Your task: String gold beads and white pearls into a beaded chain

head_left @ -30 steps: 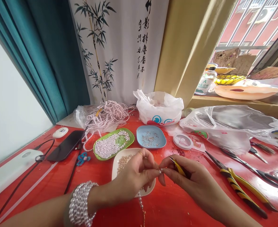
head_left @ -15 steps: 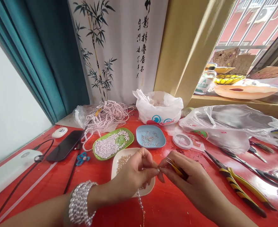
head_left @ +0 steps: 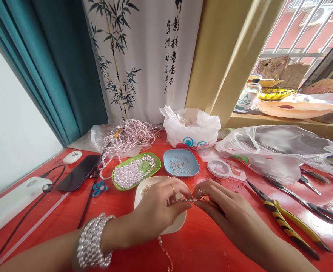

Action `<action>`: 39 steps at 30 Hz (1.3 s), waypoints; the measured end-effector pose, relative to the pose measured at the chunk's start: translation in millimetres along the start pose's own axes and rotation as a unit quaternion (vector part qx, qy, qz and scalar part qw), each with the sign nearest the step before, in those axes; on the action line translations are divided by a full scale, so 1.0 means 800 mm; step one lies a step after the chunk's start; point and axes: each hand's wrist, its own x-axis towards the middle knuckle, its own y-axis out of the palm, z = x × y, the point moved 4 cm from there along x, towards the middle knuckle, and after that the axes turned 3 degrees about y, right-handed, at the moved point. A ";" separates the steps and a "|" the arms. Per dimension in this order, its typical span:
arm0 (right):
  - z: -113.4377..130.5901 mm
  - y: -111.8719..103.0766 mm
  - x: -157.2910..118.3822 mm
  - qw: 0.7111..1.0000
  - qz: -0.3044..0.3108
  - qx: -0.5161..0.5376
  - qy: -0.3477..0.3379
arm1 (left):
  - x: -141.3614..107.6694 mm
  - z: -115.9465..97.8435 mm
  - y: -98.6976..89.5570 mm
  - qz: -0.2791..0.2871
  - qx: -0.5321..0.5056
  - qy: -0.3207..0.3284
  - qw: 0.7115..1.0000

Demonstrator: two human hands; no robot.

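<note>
Over the cream tray (head_left: 180,223), my left hand (head_left: 162,204) pinches a thin strand of pearl beads (head_left: 180,200) between thumb and fingers. The strand's lower end hangs below that hand, down to the red tabletop. Facing it, my right hand (head_left: 220,202) is closed, its thumb and forefinger at the strand's end. Yellow-and-dark tweezers (head_left: 208,199) lie tucked in the right hand with their thin metal tips sticking out. Gold-coloured beads (head_left: 145,190) show in the cream tray, partly hidden by my left hand. A coiled pearl bracelet (head_left: 94,241) wraps my left wrist.
Behind stand a green tray (head_left: 157,172) of pearl beads, a blue tray (head_left: 195,172) of small metal findings and a tape roll (head_left: 219,168). Pliers (head_left: 288,223) and scissors (head_left: 305,200) lie right. A phone (head_left: 78,173) lies left; bead strands (head_left: 129,136) and plastic bags (head_left: 191,132) sit behind.
My hands have moved slightly apart, and a stretch of the bead strand now shows level between them. The hanging end has swung a little left. The tweezers lie flatter in my right hand.
</note>
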 end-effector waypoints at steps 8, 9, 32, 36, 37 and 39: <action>0.010 0.000 -0.002 0.989 -0.061 -0.116 -0.063 | -0.003 -0.003 0.001 0.016 0.042 0.013 0.999; 0.012 -0.001 -0.003 0.986 -0.079 -0.123 -0.077 | -0.003 -0.004 0.001 0.012 0.045 0.021 0.999; -0.032 0.026 0.000 0.969 0.183 -0.147 0.082 | 0.000 0.001 0.002 0.060 0.216 0.023 0.974; -0.055 0.039 -0.005 0.958 0.218 -0.174 0.065 | -0.007 -0.022 0.002 0.143 0.163 0.102 0.971; -0.057 0.041 -0.005 0.958 0.214 -0.182 0.054 | -0.014 -0.030 0.005 0.215 0.141 0.115 0.959; -0.055 0.038 -0.003 0.964 0.182 -0.193 0.022 | -0.037 -0.046 0.014 0.392 0.121 0.156 0.898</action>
